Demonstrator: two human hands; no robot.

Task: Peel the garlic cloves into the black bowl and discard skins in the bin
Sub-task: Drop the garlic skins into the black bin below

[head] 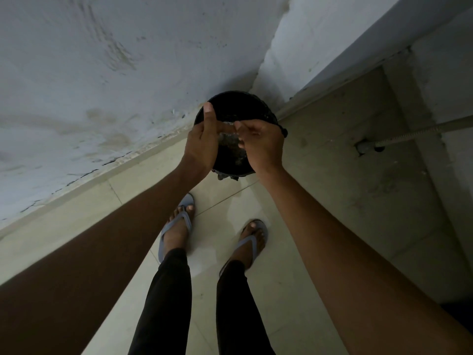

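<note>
pale tiled floor (320,175) w/ stained wall (102,73) upper left, grey hose (414,131) at right. black bin (235,108) sits frame centre in corner. left hand (204,139) & right hand (261,144) over it, fingers (225,128) touching, rubbing together; skins too small to tell.

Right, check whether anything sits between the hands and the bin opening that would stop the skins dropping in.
Nothing visible blocks it. The left hand and right hand are held directly over the open mouth of the black bin, with no lid in sight. Pale scraps already show inside. Whether the fingers hold any skins cannot be told.
</note>
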